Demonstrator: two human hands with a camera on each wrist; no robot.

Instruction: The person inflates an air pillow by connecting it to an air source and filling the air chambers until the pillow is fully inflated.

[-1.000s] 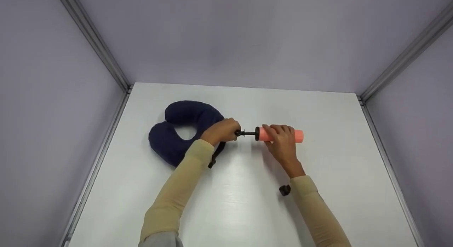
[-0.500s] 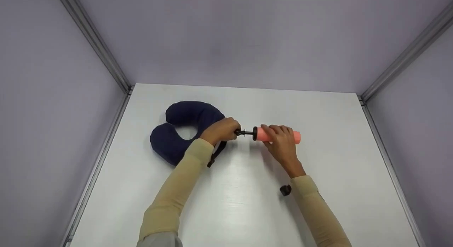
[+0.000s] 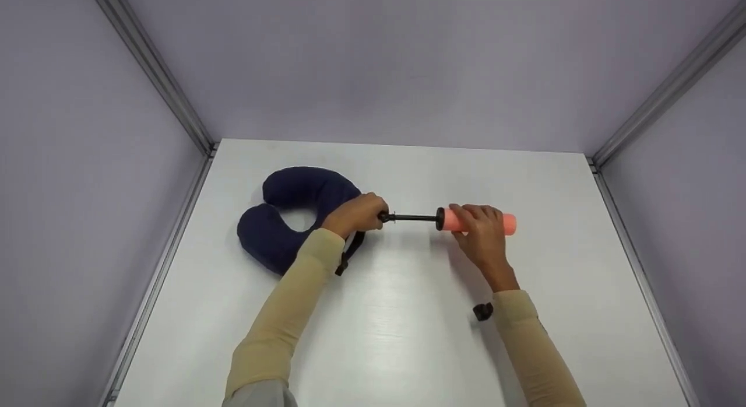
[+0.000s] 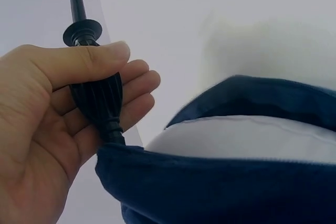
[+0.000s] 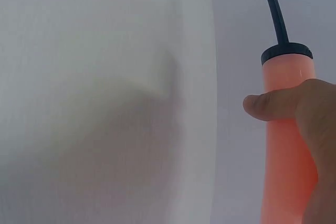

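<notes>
A dark blue U-shaped neck pillow (image 3: 285,217) lies on the white table (image 3: 402,337), left of centre. My left hand (image 3: 355,214) grips the black ribbed nozzle (image 4: 100,100) of a hand pump where it meets the pillow (image 4: 220,182). My right hand (image 3: 481,232) is wrapped round the pink pump barrel (image 3: 506,223), thumb on the barrel (image 5: 286,145). A thin black rod (image 3: 414,218) runs between the nozzle and the barrel's black cap (image 5: 286,52).
A small black piece (image 3: 482,311) lies on the table beside my right forearm. A black strap (image 3: 348,256) of the pillow trails under my left wrist. Pale walls with metal frame rails (image 3: 151,74) close in the table on three sides.
My right hand has drawn the pink barrel to the right, so more of the black rod shows. The pillow and my left hand have shifted slightly left.
</notes>
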